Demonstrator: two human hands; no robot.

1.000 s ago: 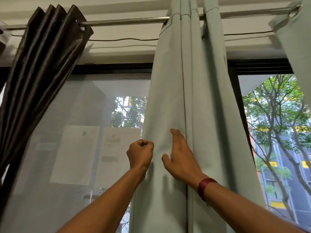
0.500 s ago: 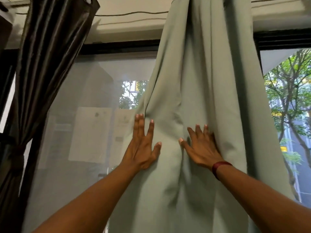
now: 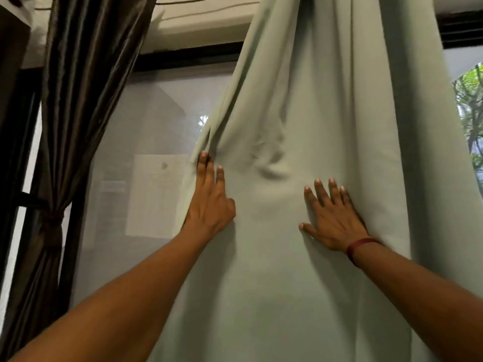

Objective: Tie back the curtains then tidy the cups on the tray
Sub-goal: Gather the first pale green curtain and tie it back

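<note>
Head view: a wide pale grey-green cloth curtain point(image 3: 326, 126) hangs in front of the person and fills the middle and right of the frame, loose and not yet tied back. The left hand point(image 3: 211, 202) lies flat against the curtain's left edge, fingers straight and close together, the fingertips touching the bunched folds there; it grips nothing. The right hand point(image 3: 332, 220), with a red wristband point(image 3: 362, 244) on its wrist, presses flat on the cloth further right, fingers spread and straight, also holding nothing. Between the hands the fabric dimples and creases, so it looks soft, limp and fairly light, likely to slide and spill out of a loose hold. A sound grip would probably gather the whole width into one bundle at about hand height, closing round it from both edges. At far left a dark brown glossy curtain point(image 3: 86, 87) is already cinched by a brown tie-back point(image 3: 53, 218). No cups or tray are in view.
</note>
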